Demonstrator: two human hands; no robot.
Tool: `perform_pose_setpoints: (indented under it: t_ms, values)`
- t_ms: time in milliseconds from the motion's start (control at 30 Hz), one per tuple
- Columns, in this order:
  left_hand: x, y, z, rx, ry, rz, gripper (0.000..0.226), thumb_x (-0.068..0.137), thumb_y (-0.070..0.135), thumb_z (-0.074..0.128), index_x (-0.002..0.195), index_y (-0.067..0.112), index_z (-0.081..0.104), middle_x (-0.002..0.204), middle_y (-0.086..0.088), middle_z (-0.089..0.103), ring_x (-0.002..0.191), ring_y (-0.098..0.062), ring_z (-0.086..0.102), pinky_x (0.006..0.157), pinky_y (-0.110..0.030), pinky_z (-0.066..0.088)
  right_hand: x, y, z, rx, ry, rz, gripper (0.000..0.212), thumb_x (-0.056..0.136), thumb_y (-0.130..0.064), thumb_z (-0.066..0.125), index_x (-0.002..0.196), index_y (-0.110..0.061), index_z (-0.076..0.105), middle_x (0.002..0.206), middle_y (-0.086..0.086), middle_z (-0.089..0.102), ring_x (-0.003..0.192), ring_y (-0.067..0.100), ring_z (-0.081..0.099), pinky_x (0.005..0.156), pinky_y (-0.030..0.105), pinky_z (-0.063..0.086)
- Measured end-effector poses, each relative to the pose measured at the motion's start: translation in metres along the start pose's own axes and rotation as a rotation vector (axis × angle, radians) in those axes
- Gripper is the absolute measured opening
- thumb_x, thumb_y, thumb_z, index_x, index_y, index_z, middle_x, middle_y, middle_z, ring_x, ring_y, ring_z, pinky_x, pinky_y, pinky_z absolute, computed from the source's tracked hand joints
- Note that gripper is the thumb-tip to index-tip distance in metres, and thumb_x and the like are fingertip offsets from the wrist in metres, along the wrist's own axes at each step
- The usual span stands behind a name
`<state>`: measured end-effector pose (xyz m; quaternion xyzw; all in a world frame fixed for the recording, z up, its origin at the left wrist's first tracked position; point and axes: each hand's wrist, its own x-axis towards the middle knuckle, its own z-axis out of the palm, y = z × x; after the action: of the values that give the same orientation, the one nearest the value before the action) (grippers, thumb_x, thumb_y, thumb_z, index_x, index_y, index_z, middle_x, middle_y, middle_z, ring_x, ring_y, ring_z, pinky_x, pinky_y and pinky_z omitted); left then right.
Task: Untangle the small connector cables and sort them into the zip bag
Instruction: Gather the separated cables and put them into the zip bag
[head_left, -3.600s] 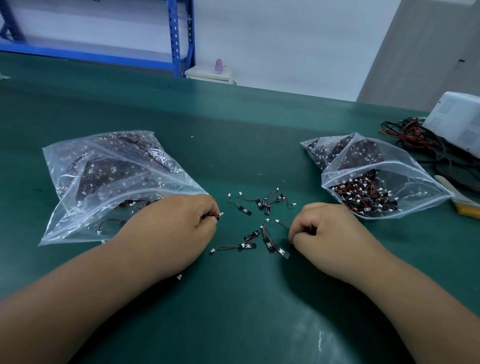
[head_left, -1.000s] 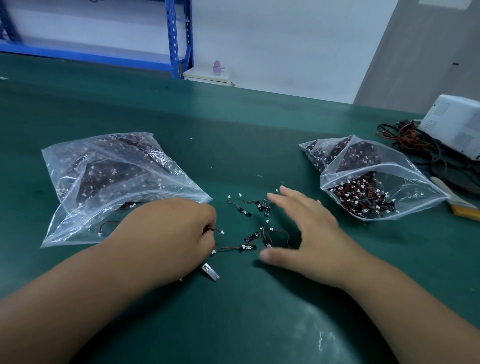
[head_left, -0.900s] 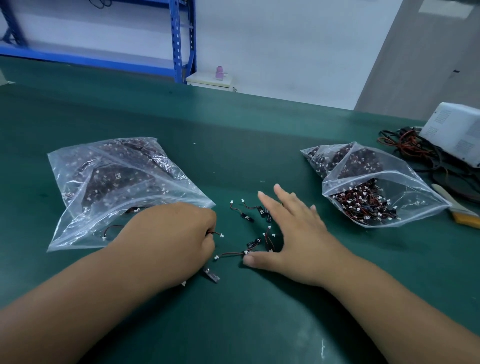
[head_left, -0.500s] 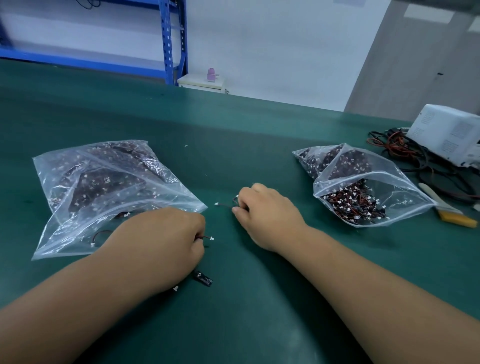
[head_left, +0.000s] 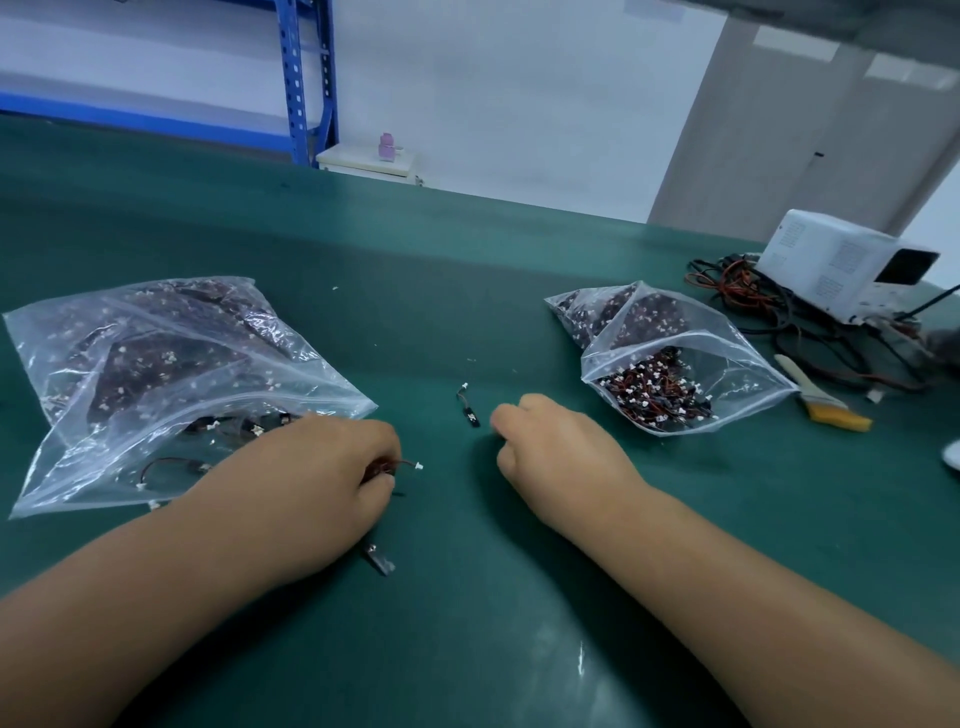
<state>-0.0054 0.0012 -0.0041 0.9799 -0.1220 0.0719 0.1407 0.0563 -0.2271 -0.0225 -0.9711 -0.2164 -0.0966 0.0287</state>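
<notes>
Head view, left zip bag (head_left: 317, 382), right zip bag (head_left: 748, 371) cable-filled, left grip (head_left: 311, 478) pinching cables (head_left: 388, 466), right grip's (head_left: 561, 452) hold unclear

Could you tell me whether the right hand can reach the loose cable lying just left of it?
Probably yes: the loose cable lies on bare mat beside the right hand, nothing between them. Its fingers are curled, so they would have to open first.

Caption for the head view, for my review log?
Left hand grips small red-and-black connector cables beside a clear plastic zip bag; fisted right hand near one loose cable.
</notes>
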Motion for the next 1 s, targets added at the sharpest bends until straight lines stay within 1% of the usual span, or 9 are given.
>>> perform_pose_setpoints:
  t_ms: [100,200,333,433,600,700,833,933,1000]
  values:
    - [0.001,0.002,0.002,-0.072,-0.022,0.044,0.010,0.092,0.041,0.054,0.101,0.040,0.055,0.089,0.022,0.058,0.086,0.001,0.054,0.077,-0.024,0.046,-0.009,0.011,-0.005,-0.021,-0.004,0.055,0.031,0.090,-0.018,0.045,0.067,-0.019,0.026,0.073,-0.003,0.029,0.065,0.032,0.043,0.057,0.036,0.030]
    - [0.002,0.001,0.003,-0.080,-0.018,0.065,0.013,0.093,0.041,0.055,0.105,0.040,0.056,0.093,0.022,0.059,0.089,0.000,0.054,0.080,-0.024,0.045,-0.017,0.028,-0.018,-0.048,0.047,0.107,0.017,0.092,-0.020,0.048,0.077,-0.017,0.043,0.083,0.000,0.040,0.077,0.031,0.053,0.063,0.034,0.036]
    - [0.002,0.000,0.005,-0.080,-0.004,0.071,0.012,0.092,0.042,0.054,0.104,0.040,0.057,0.092,0.023,0.057,0.090,0.000,0.053,0.081,-0.024,0.045,-0.019,0.064,-0.046,0.021,0.213,0.214,0.015,0.089,-0.016,0.050,0.081,-0.010,0.061,0.087,0.006,0.057,0.082,0.028,0.052,0.072,0.039,0.046]
    - [0.002,0.000,0.005,-0.075,0.004,0.074,0.011,0.092,0.043,0.053,0.103,0.040,0.056,0.091,0.023,0.056,0.089,0.001,0.052,0.080,-0.024,0.046,-0.012,0.089,-0.060,0.015,0.318,0.286,0.020,0.086,-0.014,0.048,0.072,-0.009,0.061,0.081,0.008,0.058,0.081,0.029,0.052,0.071,0.040,0.047]
    - [0.001,-0.002,0.006,-0.085,0.004,0.074,0.009,0.093,0.042,0.053,0.101,0.040,0.056,0.089,0.023,0.056,0.089,0.006,0.050,0.078,-0.021,0.043,0.007,0.112,-0.058,0.028,0.259,0.247,0.024,0.096,-0.015,0.046,0.094,-0.017,0.070,0.095,0.003,0.058,0.098,0.026,0.055,0.085,0.039,0.047]
    - [0.001,-0.002,0.006,-0.085,-0.001,0.074,0.011,0.092,0.043,0.054,0.102,0.040,0.056,0.090,0.023,0.055,0.089,0.007,0.050,0.078,-0.020,0.042,0.009,0.115,-0.056,0.084,0.275,0.159,0.016,0.096,-0.026,0.058,0.105,-0.024,0.072,0.108,-0.005,0.066,0.109,0.017,0.055,0.095,0.033,0.043]
    - [0.000,-0.002,0.006,-0.087,-0.007,0.079,0.012,0.093,0.045,0.052,0.103,0.040,0.055,0.092,0.024,0.054,0.091,0.005,0.050,0.080,-0.021,0.043,-0.001,0.113,-0.055,0.105,0.320,0.186,0.017,0.098,-0.021,0.052,0.093,-0.018,0.069,0.094,-0.004,0.068,0.094,0.022,0.060,0.082,0.035,0.048]
    - [-0.002,-0.001,0.004,-0.089,-0.007,0.082,0.014,0.093,0.046,0.051,0.106,0.042,0.053,0.097,0.024,0.054,0.094,0.001,0.051,0.084,-0.022,0.045,-0.012,0.094,-0.055,-0.276,0.521,0.144,0.020,0.093,-0.013,0.055,0.074,-0.010,0.060,0.069,0.006,0.057,0.067,0.034,0.057,0.052,0.040,0.048]
    - [-0.002,0.000,0.004,-0.095,0.000,0.086,0.020,0.093,0.044,0.051,0.113,0.042,0.052,0.103,0.024,0.054,0.098,0.002,0.050,0.088,-0.023,0.044,-0.018,0.066,-0.054,-0.355,0.651,-0.038,0.022,0.089,-0.014,0.059,0.067,-0.012,0.057,0.063,0.007,0.053,0.058,0.032,0.052,0.046,0.037,0.042]
